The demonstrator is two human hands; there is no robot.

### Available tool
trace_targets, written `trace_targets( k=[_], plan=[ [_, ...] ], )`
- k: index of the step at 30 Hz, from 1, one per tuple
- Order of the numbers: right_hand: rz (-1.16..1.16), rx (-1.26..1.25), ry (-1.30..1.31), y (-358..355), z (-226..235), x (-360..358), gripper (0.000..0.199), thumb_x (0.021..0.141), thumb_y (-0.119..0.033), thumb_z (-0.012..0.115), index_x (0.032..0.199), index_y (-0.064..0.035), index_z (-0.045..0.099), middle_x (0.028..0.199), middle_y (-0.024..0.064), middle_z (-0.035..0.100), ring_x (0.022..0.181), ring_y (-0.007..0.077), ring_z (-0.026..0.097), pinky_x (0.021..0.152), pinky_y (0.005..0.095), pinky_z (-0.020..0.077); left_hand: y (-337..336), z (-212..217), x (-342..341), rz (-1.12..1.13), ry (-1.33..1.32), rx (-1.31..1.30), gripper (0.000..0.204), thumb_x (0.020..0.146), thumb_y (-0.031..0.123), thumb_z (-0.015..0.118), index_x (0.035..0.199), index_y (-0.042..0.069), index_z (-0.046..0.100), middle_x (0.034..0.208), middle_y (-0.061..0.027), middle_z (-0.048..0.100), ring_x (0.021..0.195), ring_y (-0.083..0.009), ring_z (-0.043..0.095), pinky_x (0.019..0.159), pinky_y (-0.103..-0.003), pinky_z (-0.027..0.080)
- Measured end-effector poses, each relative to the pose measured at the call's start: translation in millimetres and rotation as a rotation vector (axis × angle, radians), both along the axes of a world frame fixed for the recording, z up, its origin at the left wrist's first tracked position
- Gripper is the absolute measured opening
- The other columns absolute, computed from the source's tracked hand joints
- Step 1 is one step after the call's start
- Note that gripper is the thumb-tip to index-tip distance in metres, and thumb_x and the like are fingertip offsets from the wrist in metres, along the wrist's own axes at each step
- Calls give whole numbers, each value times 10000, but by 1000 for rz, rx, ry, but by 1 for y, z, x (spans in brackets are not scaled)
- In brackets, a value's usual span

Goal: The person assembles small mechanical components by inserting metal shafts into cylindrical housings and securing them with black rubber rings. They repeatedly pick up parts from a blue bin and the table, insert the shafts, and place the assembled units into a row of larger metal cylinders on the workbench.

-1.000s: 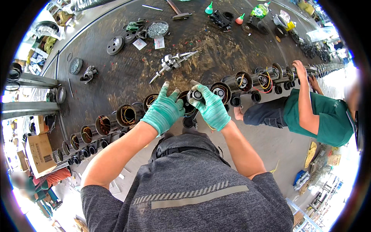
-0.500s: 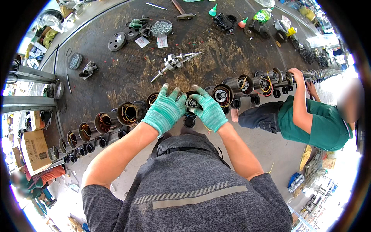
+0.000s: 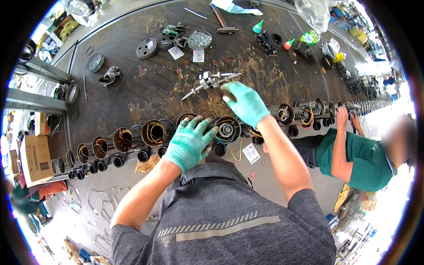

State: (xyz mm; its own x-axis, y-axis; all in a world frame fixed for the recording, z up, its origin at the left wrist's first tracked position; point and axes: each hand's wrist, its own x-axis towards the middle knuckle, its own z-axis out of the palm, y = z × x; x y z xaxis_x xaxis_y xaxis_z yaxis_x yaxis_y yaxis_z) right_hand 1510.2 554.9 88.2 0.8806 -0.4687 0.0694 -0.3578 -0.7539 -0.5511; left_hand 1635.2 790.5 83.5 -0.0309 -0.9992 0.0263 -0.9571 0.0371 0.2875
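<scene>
A row of dark cylindrical motor housings stands along the table's near edge. Right in front of me, one motor housing (image 3: pixel 227 131) shows a round metal part with a centre hole, seated inside it. My left hand (image 3: pixel 189 145), in a green glove, lies with stretched fingers between this housing and another one (image 3: pixel 185 118), its fingertips at the rim. My right hand (image 3: pixel 248 105), gloved alike, is raised over the table with its fingers apart and nothing visible in them. Just beyond its fingertips lie several metal rotor shafts (image 3: pixel 210 83).
More housings with coloured wires (image 3: pixel 155 132) extend left and right. Farther back lie a hammer (image 3: pixel 226 29), a dish of small metal parts (image 3: pixel 199 39), pulley discs (image 3: pixel 147 47) and squeeze bottles (image 3: pixel 258 27). A co-worker in a green shirt (image 3: pixel 333 154) handles housings at right.
My right hand has left the middle housing and moved up and away toward the shafts. My left hand stays beside the housing, whose inside now shows. The whole view has shifted slightly.
</scene>
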Motion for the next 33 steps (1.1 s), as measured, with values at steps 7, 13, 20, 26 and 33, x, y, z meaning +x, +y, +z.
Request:
trace_targets(
  k=[7,13,20,26,33],
  plan=[
    [348,-310,827,-75,-68,114,937,879,-324,861,1667,-291,354,1607,189,451,1361,411,581,1145,511,496,69,16,-2,363,597,-158,645,847,134,834,1445,59,604,1418,-174,629,1301,-395,610,1079,-459,523],
    [255,0,746,-102,-117,129,867,818,-366,879,1570,-247,464,1369,197,666,1212,413,671,1008,502,549,147,0,1,765,757,-243,533,912,152,809,1402,39,636,1327,-171,686,1234,-330,674,1033,-391,544],
    [150,452,510,-76,-93,142,665,907,-252,824,1489,-136,522,1209,89,730,1016,243,721,900,389,574,173,-7,19,867,1429,-288,515,1011,232,744,1439,-9,589,1376,-145,673,1278,-246,645,1084,-380,515],
    [175,1312,-109,31,29,155,556,1009,-268,755,1488,-109,522,1238,46,680,1138,192,682,967,347,584,91,12,74,641,1746,-422,954,963,314,819,1667,29,241,1575,-195,506,1427,-298,524,1178,-441,459],
    [168,1097,-488,159,60,151,685,964,-199,816,1521,-124,423,1374,27,607,1263,152,582,1093,361,492,59,19,99,597,1519,-452,495,971,-2,722,1438,56,570,1244,-65,694,1100,-150,651,953,-334,551]
  ],
)
